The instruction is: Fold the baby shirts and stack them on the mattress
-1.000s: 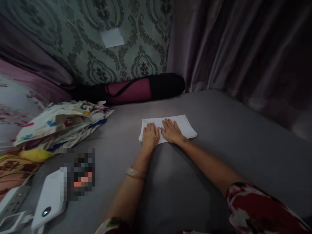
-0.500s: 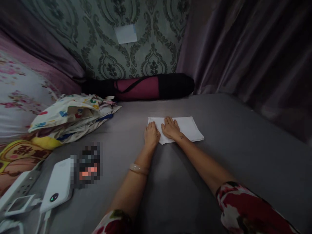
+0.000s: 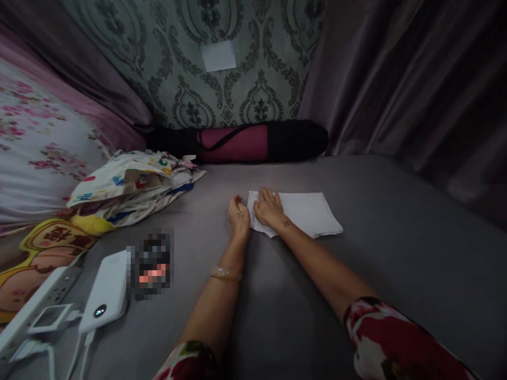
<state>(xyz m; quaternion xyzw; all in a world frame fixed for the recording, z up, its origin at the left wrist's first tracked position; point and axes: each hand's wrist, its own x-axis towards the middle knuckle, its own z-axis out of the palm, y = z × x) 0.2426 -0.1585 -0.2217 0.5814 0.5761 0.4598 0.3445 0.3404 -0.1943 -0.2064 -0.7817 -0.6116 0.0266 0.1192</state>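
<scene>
One white cloth [image 3: 307,212]: under right fingers [image 3: 266,196], just beside left fingers [image 3: 237,200].

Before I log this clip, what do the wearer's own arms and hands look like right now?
Both hands are ungloved. The left hand has small dark dots on its back, with a pale bangle on that arm. The right hand has a dark mark by the wrist. The left sleeve and right sleeve are patterned, mostly red.
</scene>
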